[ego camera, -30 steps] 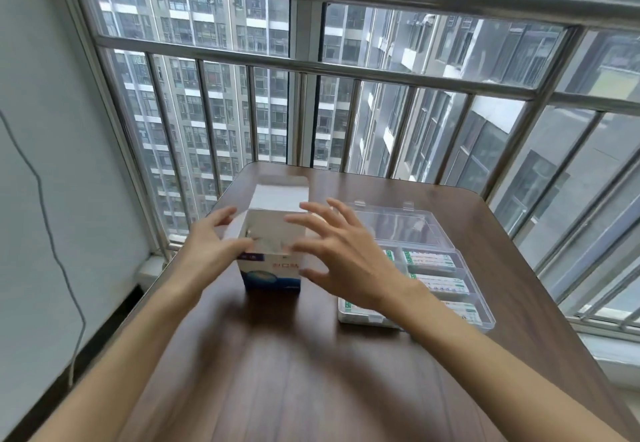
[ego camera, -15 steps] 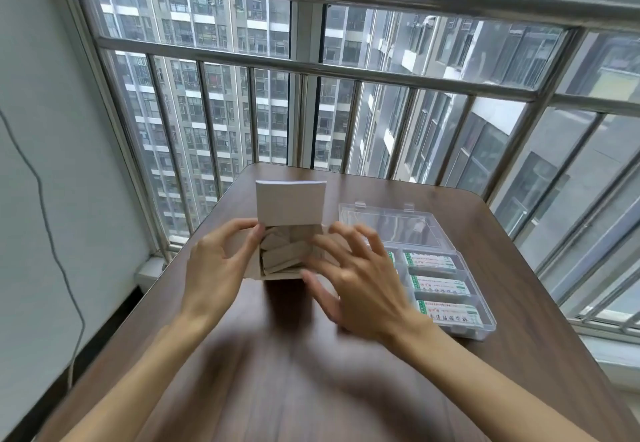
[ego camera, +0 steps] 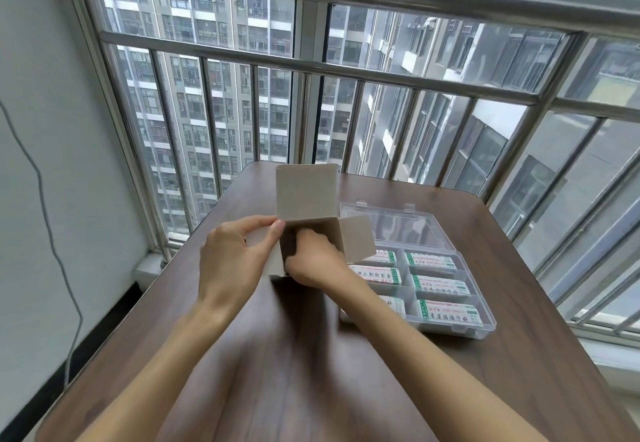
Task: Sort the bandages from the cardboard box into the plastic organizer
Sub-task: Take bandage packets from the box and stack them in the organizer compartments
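The grey cardboard box (ego camera: 306, 195) stands on the brown table with its top flap up and its mouth tilted toward me. My left hand (ego camera: 232, 261) grips its left wall, thumb and fingers pinching the edge. My right hand (ego camera: 313, 261) reaches into the box; its fingertips are hidden inside, so what they hold cannot be seen. To the right lies the clear plastic organizer (ego camera: 485, 329), lid folded back, with several white-and-green bandage packs (ego camera: 438, 284) in its compartments.
The table (ego camera: 294, 372) sits against a steel window railing (ego camera: 311, 70) at the back. A white wall with a hanging cable (ego camera: 48, 226) runs along the left. The organizer's open lid (ego camera: 391, 226) lies flat behind it.
The box went from closed and upright to open and tipped toward me. My left hand shifted to its left edge and my right hand went inside it.
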Motion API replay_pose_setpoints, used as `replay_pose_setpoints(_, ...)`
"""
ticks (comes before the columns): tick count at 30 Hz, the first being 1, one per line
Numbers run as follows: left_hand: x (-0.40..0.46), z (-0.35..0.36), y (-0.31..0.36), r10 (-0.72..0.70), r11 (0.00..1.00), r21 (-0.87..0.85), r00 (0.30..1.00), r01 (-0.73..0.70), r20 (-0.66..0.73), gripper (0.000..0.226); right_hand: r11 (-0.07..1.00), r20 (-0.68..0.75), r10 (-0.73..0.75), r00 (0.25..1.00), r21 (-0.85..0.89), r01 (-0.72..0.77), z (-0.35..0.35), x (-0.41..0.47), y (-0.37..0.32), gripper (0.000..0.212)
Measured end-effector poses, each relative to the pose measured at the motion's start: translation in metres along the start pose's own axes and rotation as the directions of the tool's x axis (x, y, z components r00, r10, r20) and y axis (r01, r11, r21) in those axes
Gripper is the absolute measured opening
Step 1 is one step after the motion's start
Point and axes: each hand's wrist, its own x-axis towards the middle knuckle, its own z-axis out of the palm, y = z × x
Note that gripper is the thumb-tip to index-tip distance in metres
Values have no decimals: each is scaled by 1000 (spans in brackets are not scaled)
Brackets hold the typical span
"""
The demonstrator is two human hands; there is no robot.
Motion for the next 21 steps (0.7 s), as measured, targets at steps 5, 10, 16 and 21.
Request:
replay_pose_setpoints(5,2,3,2,11,999,44,1000,-10,-13,19,994,-194,-81,978,-83,66,1,4,3,21)
replay_pose_setpoints(10,9,3,1,1,996,93,998,5,-56,17,894,-236,-361,902,-364,262,-17,-3,6,16)
replay_pose_setpoints(16,33,0,0,-96,995,-3,995,96,20,20,804,-124,-522,844,-402,438,-46,-1,17,17)
replay_pose_setpoints(21,48,3,-3,-127,992,19,988,126,81,21,838,-336,-538,773,-316,446,-53,9,22,21)
